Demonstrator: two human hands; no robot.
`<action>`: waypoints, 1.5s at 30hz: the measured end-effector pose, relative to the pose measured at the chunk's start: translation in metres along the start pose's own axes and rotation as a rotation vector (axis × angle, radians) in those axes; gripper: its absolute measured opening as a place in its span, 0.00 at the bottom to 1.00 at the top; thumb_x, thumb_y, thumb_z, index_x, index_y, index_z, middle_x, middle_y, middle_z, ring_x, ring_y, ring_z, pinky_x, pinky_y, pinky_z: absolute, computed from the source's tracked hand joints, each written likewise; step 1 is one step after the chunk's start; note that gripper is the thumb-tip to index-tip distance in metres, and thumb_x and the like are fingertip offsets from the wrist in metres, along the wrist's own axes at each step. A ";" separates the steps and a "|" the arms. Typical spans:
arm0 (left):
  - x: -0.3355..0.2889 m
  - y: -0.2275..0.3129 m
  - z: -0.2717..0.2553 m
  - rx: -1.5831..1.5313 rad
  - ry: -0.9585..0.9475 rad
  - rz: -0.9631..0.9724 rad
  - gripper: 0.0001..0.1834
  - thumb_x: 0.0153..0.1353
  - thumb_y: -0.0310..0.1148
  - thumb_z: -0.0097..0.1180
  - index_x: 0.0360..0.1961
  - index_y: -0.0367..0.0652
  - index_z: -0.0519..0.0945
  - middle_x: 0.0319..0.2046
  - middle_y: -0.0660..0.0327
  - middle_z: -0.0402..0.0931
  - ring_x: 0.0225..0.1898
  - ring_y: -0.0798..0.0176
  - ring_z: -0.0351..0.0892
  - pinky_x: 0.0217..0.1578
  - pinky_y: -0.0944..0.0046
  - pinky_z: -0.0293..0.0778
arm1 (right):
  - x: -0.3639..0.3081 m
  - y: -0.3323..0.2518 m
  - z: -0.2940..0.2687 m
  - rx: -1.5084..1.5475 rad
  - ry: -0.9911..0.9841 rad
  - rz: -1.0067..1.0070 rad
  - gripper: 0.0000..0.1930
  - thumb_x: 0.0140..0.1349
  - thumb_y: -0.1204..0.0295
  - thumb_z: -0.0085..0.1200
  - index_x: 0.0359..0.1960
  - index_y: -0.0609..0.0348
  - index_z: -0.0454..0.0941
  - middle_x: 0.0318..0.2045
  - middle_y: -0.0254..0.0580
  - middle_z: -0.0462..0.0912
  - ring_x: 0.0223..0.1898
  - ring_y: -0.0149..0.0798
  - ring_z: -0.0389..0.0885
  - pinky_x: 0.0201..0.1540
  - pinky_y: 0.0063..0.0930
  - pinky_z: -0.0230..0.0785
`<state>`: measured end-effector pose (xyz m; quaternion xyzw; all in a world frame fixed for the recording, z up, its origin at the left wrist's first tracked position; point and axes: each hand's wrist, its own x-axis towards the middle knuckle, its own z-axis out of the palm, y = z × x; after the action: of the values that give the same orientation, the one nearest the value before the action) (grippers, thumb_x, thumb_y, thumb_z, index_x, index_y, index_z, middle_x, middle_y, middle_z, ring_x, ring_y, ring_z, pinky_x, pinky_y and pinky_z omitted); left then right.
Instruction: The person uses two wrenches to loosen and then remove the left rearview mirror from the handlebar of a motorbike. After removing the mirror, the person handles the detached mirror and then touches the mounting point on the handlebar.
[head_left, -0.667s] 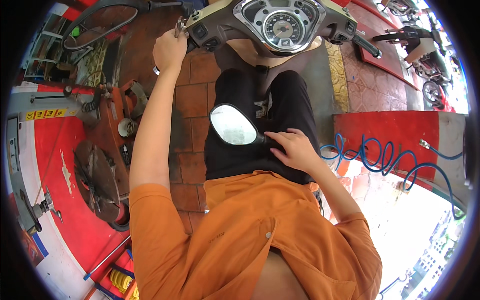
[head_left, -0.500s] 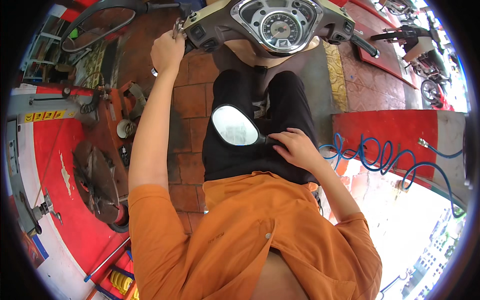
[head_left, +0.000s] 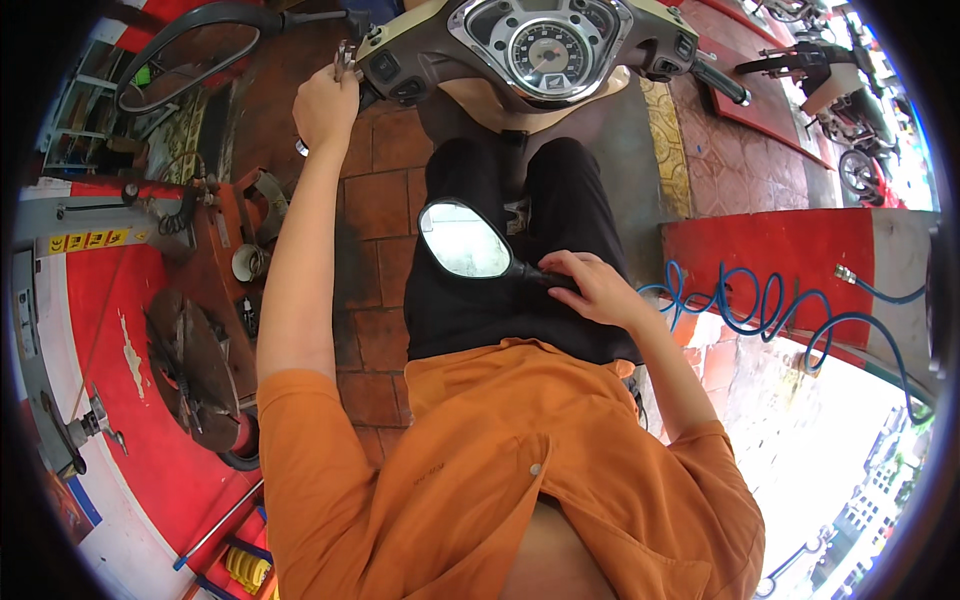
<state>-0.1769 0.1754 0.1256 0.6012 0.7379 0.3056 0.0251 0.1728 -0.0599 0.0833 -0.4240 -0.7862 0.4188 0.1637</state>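
A scooter's handlebar and chrome-rimmed gauge cluster (head_left: 548,55) stand in front of me. My left hand (head_left: 328,108) is wrapped around the left handlebar grip, beside the brake lever (head_left: 346,57). Across my thighs, in black trousers, lies a loose rear-view mirror (head_left: 464,240) with its glass facing up. My right hand (head_left: 592,287) is closed over its black stem, the fingers curled on top. Another mirror (head_left: 243,22) is mounted at the left side of the handlebar. The right grip (head_left: 722,84) has no hand on it.
A coiled blue air hose (head_left: 770,312) hangs by a red-and-white panel (head_left: 790,245) on the right. Left of me is a machine with a dark round plate (head_left: 190,370). Several motorbikes (head_left: 850,110) stand at the far right. Brown tiles (head_left: 378,207) cover the floor.
The loose mirror has tilted and shifted slightly away from me, with my right hand still on its stem. My left hand keeps its hold on the grip.
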 end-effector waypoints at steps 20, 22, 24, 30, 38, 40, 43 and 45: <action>-0.202 -0.012 -0.042 -0.224 -0.366 0.093 0.15 0.63 0.40 0.57 0.28 0.39 0.79 0.17 0.53 0.73 0.19 0.49 0.73 0.23 0.57 0.68 | -0.008 0.001 0.008 -0.219 0.107 -0.200 0.21 0.57 0.70 0.60 0.53 0.56 0.74 0.42 0.42 0.84 0.43 0.42 0.82 0.60 0.40 0.67; -0.205 -0.017 -0.041 -0.356 -0.368 -0.044 0.18 0.64 0.43 0.56 0.27 0.37 0.78 0.16 0.53 0.72 0.18 0.50 0.71 0.22 0.58 0.66 | -0.009 -0.001 0.009 -0.231 0.121 -0.209 0.21 0.56 0.71 0.60 0.53 0.56 0.75 0.43 0.41 0.84 0.43 0.42 0.82 0.58 0.39 0.68; -0.205 -0.023 -0.039 -0.363 -0.366 -0.053 0.21 0.65 0.46 0.56 0.26 0.37 0.79 0.15 0.54 0.70 0.17 0.58 0.69 0.22 0.62 0.64 | -0.010 -0.002 0.010 -0.240 0.137 -0.216 0.20 0.56 0.72 0.60 0.52 0.56 0.75 0.44 0.40 0.84 0.44 0.41 0.82 0.57 0.38 0.69; -0.206 -0.033 -0.018 -0.543 -0.444 -0.185 0.21 0.63 0.46 0.58 0.25 0.36 0.81 0.13 0.60 0.69 0.18 0.70 0.66 0.23 0.65 0.63 | -0.012 -0.007 0.011 -0.217 0.185 -0.252 0.21 0.53 0.75 0.61 0.51 0.57 0.77 0.44 0.39 0.84 0.44 0.42 0.82 0.54 0.37 0.70; -0.226 -0.003 -0.029 -0.631 -0.409 -0.213 0.17 0.60 0.41 0.64 0.28 0.36 0.83 0.14 0.70 0.66 0.18 0.78 0.61 0.21 0.72 0.59 | -0.022 -0.008 0.009 -0.279 0.173 -0.207 0.28 0.54 0.73 0.60 0.60 0.55 0.71 0.44 0.43 0.83 0.46 0.48 0.81 0.53 0.38 0.74; -0.226 0.000 -0.033 -0.643 -0.373 -0.231 0.15 0.59 0.40 0.65 0.30 0.36 0.84 0.14 0.71 0.66 0.19 0.79 0.61 0.20 0.73 0.59 | -0.020 -0.004 0.013 -0.277 0.137 -0.195 0.30 0.54 0.73 0.60 0.62 0.54 0.69 0.44 0.44 0.83 0.46 0.49 0.81 0.53 0.37 0.74; -0.227 -0.005 -0.033 -0.618 -0.348 -0.214 0.15 0.60 0.39 0.65 0.37 0.35 0.85 0.14 0.72 0.66 0.19 0.79 0.61 0.20 0.74 0.60 | -0.018 -0.003 0.016 -0.305 0.089 -0.198 0.33 0.55 0.71 0.60 0.65 0.52 0.65 0.44 0.45 0.83 0.47 0.50 0.81 0.52 0.37 0.75; -0.228 -0.006 -0.032 -0.580 -0.345 -0.194 0.16 0.59 0.38 0.66 0.41 0.35 0.85 0.14 0.68 0.69 0.19 0.80 0.62 0.20 0.74 0.61 | -0.016 -0.003 0.016 -0.335 0.074 -0.210 0.34 0.55 0.70 0.61 0.65 0.52 0.64 0.44 0.45 0.83 0.47 0.50 0.81 0.52 0.37 0.75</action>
<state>-0.1321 -0.0449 0.0733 0.5390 0.6590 0.3926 0.3480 0.1708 -0.0823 0.0782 -0.3760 -0.8783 0.2466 0.1625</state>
